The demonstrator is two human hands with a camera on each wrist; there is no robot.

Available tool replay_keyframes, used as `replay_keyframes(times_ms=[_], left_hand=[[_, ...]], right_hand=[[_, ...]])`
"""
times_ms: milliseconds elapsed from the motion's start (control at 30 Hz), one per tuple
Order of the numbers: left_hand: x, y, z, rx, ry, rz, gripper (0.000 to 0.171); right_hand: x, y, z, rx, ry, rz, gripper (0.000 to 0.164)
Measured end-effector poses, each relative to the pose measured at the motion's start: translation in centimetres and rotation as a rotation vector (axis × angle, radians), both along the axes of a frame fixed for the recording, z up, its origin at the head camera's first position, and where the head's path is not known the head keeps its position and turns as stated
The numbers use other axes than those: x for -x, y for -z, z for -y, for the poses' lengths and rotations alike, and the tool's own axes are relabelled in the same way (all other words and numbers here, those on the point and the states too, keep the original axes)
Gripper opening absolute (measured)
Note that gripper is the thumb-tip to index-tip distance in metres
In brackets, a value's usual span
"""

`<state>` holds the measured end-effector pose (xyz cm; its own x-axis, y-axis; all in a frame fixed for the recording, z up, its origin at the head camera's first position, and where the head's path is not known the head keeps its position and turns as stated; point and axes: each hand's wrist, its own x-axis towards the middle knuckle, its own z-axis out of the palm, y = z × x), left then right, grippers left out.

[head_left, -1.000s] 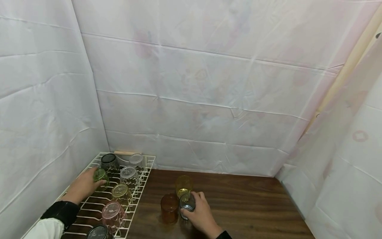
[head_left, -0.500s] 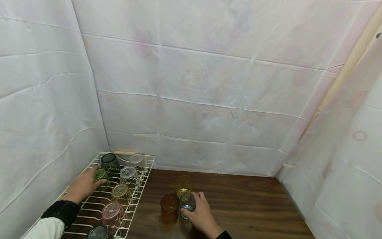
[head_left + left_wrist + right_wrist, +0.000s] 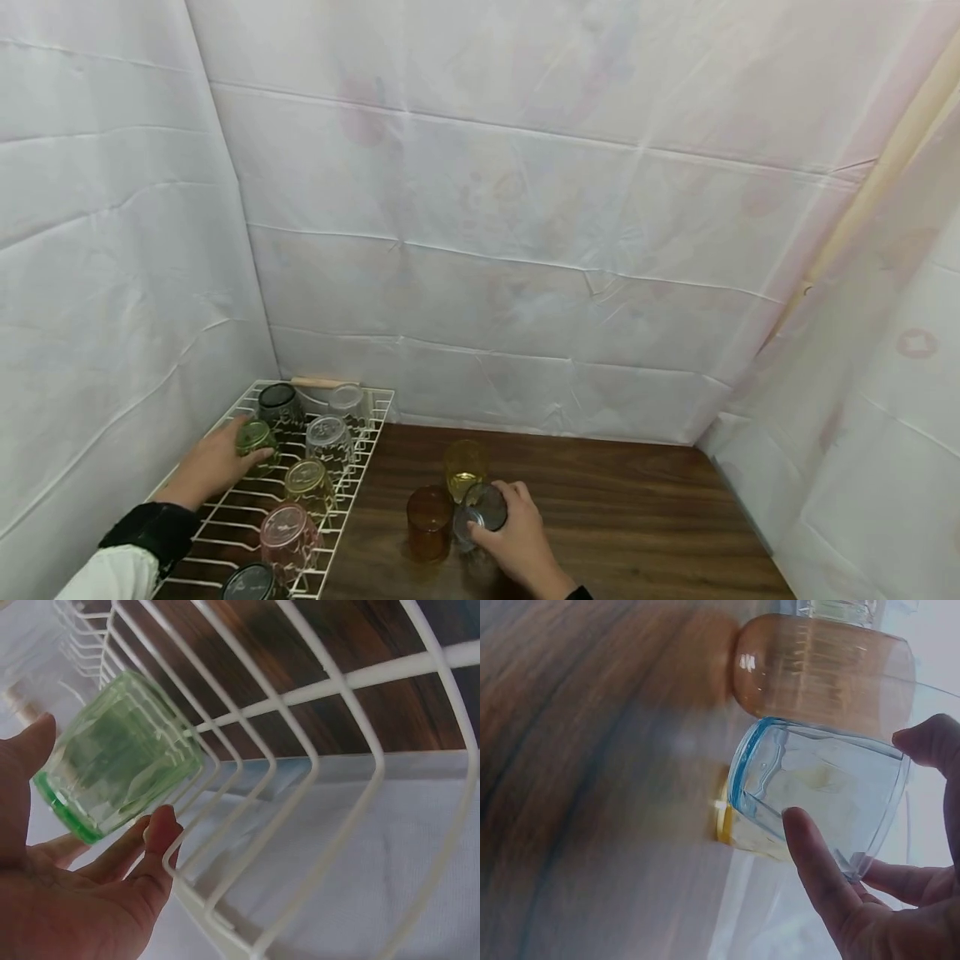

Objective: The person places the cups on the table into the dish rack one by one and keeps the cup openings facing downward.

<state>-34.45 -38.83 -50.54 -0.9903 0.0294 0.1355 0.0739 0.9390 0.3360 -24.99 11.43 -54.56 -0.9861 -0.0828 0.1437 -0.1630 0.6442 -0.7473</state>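
Observation:
My left hand (image 3: 213,465) grips a small green drinking glass (image 3: 255,442) that stands upside down on a white wire rack (image 3: 315,691). In the left wrist view, thumb and fingers lie on either side of the green glass. Over the table my right hand (image 3: 522,533) holds a clear, bluish-grey glass (image 3: 821,791), its mouth tilted up toward the right in the head view. The thumb and fingers grip it near the rim. Beside it stands an amber glass (image 3: 429,525), and just behind, a yellow glass (image 3: 465,471).
More upturned glasses stand on the rack: a dark grey one (image 3: 281,408), clear ones (image 3: 330,442), a pale yellow one (image 3: 307,485), a pink one (image 3: 288,533) and a dark one (image 3: 253,583) at the front. White sheeting (image 3: 480,267) encloses the brown wooden table (image 3: 637,517).
The bluish-grey glass has tipped in my right hand, its mouth swinging up and to the right. My left hand keeps its grip on the green glass. The head view has shifted slightly.

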Motion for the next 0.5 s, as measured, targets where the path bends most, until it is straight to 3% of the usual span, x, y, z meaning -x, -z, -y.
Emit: replay_keyframes(times_ms=[200, 333, 500], left_hand=[[-0.7, -1.5, -0.1, 0.003, 0.039, -0.058, 0.090], [-1.8, -2.8, -0.2, 0.021, 0.077, -0.067, 0.094], [-4.2, -4.6, -1.0, 0.036, 0.097, -0.077, 0.105]], right_hand=[[-0.8, -0.9, -1.1, 0.091, 0.019, -0.076, 0.072], [-1.4, -1.3, -2.1, 0.311, -0.038, -0.056, 0.064], [-2.1, -1.6, -3.0, 0.584, -0.135, 0.029, 0.054]])
